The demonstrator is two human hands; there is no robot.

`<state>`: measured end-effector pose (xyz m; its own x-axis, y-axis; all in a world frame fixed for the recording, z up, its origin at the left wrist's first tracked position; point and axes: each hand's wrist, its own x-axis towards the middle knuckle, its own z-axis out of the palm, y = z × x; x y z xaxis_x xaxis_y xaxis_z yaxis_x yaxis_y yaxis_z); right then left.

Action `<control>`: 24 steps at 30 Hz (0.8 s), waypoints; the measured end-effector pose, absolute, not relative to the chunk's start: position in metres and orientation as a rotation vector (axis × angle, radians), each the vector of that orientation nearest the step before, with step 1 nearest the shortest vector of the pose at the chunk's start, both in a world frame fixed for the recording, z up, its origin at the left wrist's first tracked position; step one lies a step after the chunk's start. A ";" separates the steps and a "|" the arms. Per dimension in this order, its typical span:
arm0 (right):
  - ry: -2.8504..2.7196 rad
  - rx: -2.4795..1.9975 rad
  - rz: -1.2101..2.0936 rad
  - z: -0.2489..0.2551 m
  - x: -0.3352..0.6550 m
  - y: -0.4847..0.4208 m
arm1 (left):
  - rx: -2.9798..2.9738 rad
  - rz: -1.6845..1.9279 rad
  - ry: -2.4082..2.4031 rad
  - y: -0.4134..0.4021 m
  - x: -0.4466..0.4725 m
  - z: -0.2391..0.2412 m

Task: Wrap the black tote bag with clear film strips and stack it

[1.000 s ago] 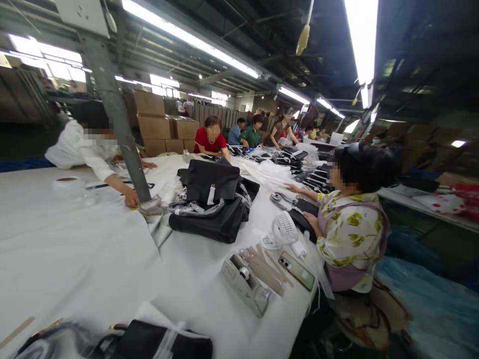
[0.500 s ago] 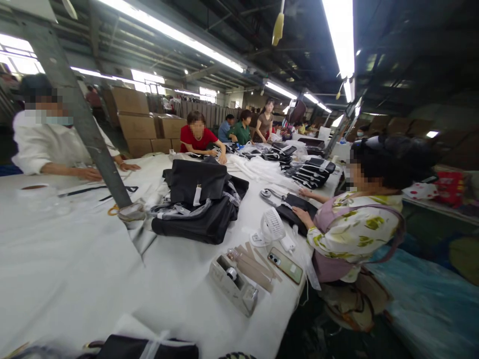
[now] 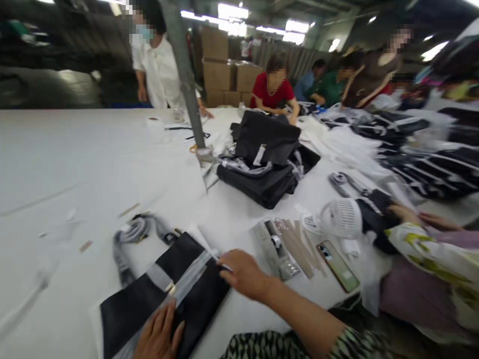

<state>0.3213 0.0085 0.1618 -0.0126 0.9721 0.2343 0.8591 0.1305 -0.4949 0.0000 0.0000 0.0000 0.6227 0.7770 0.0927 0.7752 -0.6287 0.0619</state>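
A flat black bag [image 3: 149,299] with a clear wrapped strip across it lies on the white table [image 3: 75,164] right in front of me. My left hand [image 3: 157,336] rests flat on its near end, fingers stretched out. My right hand [image 3: 243,273] presses on the bag's far right edge, fingers curled at the strip's end. Grey straps [image 3: 130,237] trail from the bag to the left.
A tape dispenser [image 3: 275,244], brown strips, a phone [image 3: 339,266] and a small white fan [image 3: 340,218] lie to the right. A pile of black bags [image 3: 265,164] sits mid-table by a grey post [image 3: 183,70]. A co-worker's floral sleeve [image 3: 430,249] is at right; other people work beyond.
The view has swung down and to the left. The black bag and both my hands have come into sight at the bottom. The person in white now stands upright at the back.
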 end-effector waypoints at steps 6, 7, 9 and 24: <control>-1.680 -1.871 0.116 0.149 0.448 -0.005 | 2.693 0.158 1.744 -0.014 0.005 -0.001; -1.652 -1.915 0.093 0.147 0.466 -0.008 | 2.677 0.148 1.755 -0.015 0.008 0.000; -1.602 -2.009 0.100 0.141 0.489 -0.015 | 2.656 0.138 1.764 -0.016 0.011 0.001; -0.759 -2.177 0.583 0.103 0.547 -0.053 | 2.733 0.215 1.599 -0.011 -0.005 -0.018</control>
